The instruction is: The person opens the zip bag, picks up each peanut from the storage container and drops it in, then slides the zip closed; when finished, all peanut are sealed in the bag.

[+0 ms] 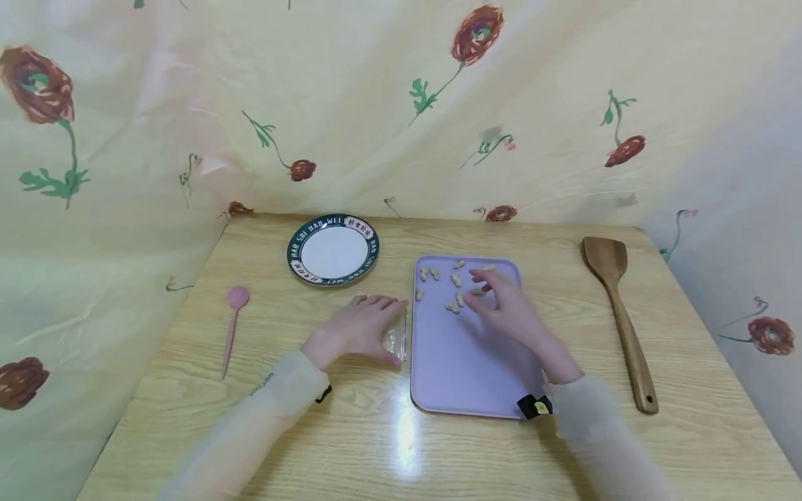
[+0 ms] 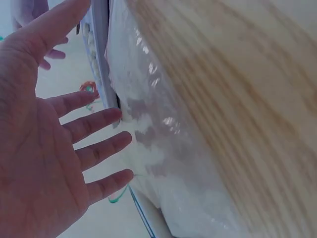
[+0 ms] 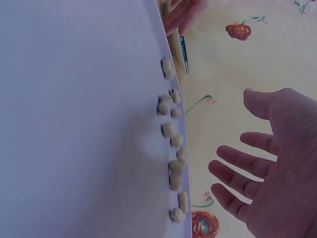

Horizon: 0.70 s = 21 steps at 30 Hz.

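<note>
My left hand (image 1: pixel 363 325) arches over a clear plastic bag (image 1: pixel 396 341) on the table, just left of the purple tray (image 1: pixel 464 379). In the left wrist view its fingers (image 2: pixel 101 151) are spread and extended, with the crinkled, shiny bag beyond them. Several unshelled peanuts (image 1: pixel 456 280) lie scattered across the tray's far part. Above them hovers my right hand (image 1: pixel 510 309), fingers loosely bent and apart. The right wrist view shows nothing in that palm, and the peanuts (image 3: pixel 175 176) line up along the tray's edge.
A white plate (image 1: pixel 333 252) with a dark green lettered rim sits at the back left. Left of it lies a pink spoon (image 1: pixel 237 298). A wooden spatula (image 1: pixel 617 299) lies at the right. Flowered cloth (image 1: pixel 363 104) hangs behind the table (image 1: pixel 351 445).
</note>
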Motion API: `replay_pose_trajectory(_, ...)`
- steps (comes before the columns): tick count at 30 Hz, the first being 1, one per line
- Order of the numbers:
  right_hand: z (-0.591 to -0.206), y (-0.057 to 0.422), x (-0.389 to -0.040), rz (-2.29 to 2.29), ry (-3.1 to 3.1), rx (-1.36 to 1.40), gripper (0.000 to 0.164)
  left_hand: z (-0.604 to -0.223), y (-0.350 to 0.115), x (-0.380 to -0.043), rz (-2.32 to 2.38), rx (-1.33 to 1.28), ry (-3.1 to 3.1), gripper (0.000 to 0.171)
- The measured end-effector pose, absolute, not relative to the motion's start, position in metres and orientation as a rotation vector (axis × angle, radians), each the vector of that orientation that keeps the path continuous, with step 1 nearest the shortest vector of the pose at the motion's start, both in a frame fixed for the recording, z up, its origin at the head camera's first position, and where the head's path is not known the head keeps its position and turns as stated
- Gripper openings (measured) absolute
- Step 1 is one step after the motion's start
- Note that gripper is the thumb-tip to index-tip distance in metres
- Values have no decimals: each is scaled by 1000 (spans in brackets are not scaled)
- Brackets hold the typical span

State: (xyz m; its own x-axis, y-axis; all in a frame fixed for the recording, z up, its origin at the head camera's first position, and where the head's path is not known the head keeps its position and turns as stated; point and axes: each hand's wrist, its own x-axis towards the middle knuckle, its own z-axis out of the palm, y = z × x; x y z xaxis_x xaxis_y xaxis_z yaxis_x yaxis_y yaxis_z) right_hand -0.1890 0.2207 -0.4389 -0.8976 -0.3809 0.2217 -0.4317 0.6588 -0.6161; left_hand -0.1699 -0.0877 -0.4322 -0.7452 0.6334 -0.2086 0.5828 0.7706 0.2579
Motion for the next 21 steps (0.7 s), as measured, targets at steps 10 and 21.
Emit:
replay_pose_trajectory(10, -439, 193, -183, 1170, -2809, 715, 51, -435, -84, -166, 208, 950, 2698, 110)
replay_pose_trajectory(21, -439, 176, -181, 1244, -2797, 741, 52, -435, -81, -163, 216, 966, 2713, 103)
